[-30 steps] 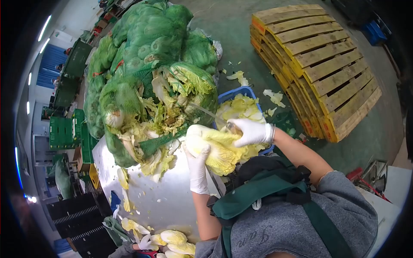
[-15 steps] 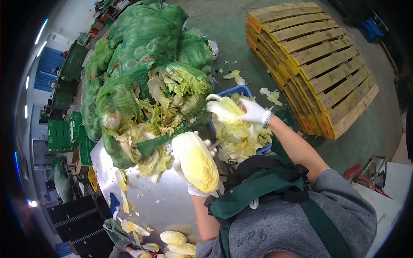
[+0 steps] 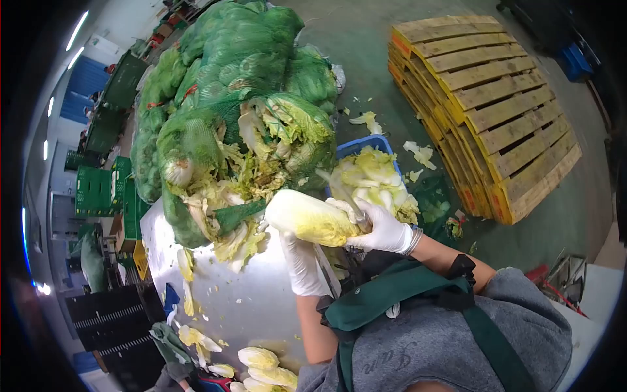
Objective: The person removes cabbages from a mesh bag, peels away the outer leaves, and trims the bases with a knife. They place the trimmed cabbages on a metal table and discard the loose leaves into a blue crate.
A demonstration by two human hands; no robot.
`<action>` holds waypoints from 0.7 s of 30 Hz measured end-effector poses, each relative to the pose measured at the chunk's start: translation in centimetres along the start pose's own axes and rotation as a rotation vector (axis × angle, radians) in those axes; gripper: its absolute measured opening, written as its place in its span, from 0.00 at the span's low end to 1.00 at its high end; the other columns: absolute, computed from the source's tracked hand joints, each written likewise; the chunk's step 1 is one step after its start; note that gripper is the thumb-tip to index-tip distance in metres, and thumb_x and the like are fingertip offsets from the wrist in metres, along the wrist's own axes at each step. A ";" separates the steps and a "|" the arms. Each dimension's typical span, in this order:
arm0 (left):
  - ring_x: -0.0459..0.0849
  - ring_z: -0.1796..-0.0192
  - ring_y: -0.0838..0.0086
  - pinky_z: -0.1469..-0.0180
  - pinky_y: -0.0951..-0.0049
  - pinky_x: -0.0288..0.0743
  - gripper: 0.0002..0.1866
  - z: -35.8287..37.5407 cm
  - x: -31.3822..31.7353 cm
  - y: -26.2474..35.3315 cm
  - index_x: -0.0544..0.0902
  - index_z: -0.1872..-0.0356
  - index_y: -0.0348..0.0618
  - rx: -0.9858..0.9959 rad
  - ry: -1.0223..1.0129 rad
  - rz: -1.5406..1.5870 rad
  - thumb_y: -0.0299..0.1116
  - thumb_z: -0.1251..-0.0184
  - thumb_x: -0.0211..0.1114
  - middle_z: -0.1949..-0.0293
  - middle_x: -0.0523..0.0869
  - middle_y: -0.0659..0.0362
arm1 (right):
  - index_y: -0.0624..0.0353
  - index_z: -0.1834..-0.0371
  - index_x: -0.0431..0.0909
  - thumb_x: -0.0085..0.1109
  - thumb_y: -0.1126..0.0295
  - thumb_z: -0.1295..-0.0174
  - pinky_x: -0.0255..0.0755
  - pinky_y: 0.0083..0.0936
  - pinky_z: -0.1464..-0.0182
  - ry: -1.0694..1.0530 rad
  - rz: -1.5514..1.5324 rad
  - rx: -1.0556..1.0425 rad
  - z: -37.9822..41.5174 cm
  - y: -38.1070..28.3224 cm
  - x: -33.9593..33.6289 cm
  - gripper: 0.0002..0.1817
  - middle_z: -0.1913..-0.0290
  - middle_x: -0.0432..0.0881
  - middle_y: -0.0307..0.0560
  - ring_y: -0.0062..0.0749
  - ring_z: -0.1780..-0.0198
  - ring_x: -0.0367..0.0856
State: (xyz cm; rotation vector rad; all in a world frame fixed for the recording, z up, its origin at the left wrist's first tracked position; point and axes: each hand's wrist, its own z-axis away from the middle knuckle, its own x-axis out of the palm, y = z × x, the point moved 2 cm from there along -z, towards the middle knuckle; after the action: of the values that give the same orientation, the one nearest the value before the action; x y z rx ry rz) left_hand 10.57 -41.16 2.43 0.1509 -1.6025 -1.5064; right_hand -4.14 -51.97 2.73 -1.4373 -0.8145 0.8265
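Note:
A trimmed napa cabbage (image 3: 307, 217) lies tilted across my hands, its white base to the left. My gloved left hand (image 3: 302, 258) holds it from below; most of its fingers are hidden behind it. My gloved right hand (image 3: 385, 228) is closed round its yellow leafy end, with a slim greyish thing, blurred, beside the fingers. Just beyond the hands, a blue basket (image 3: 390, 145) holds loose leaves (image 3: 369, 173). To the left, an opened green net bag (image 3: 196, 140) shows cabbages and torn outer leaves (image 3: 238, 242).
Net sacks of cabbages (image 3: 241, 52) rise behind the metal table (image 3: 228, 307). Trimmed cabbages (image 3: 268, 372) lie at its near edge, beside another person's sleeve (image 3: 171, 374). Stacked wooden pallets (image 3: 499, 104) stand at right; leaves (image 3: 420, 153) litter the floor.
My right hand has come back from over the basket to the cabbage, and the pale leaf is out of it. The cabbage has turned from steep to nearly level. The view has shifted slightly.

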 end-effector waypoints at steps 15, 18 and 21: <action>0.77 0.46 0.65 0.42 0.65 0.72 0.50 2.8 -0.5 4.0 0.66 0.41 0.36 0.407 0.006 -0.780 0.33 0.73 0.84 0.48 0.78 0.49 | 0.66 0.55 0.70 0.56 0.77 0.54 0.71 0.23 0.60 0.287 0.310 -0.108 -0.5 1.3 -6.9 0.19 0.68 0.75 0.45 0.26 0.64 0.75; 0.78 0.48 0.63 0.43 0.64 0.73 0.50 3.4 -2.1 4.9 0.68 0.42 0.35 0.433 -0.100 -1.145 0.36 0.74 0.84 0.50 0.79 0.49 | 0.57 0.71 0.63 0.50 0.84 0.53 0.68 0.16 0.63 0.278 0.169 -0.018 -1.8 -2.0 -9.5 0.10 0.69 0.73 0.39 0.19 0.67 0.71; 0.78 0.47 0.63 0.45 0.62 0.75 0.51 5.3 -3.1 4.4 0.68 0.43 0.35 0.366 -0.136 -0.500 0.36 0.76 0.85 0.50 0.79 0.50 | 0.58 0.71 0.64 0.51 0.83 0.53 0.67 0.16 0.64 0.240 -0.035 -0.021 -4.2 -1.7 -10.9 0.09 0.72 0.72 0.39 0.19 0.69 0.70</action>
State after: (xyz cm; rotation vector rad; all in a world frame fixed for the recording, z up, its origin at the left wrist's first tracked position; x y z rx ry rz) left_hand 11.01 -34.22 5.35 0.7121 -2.0449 -1.5936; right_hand -5.90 -63.44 4.71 -1.5026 -0.6654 0.6064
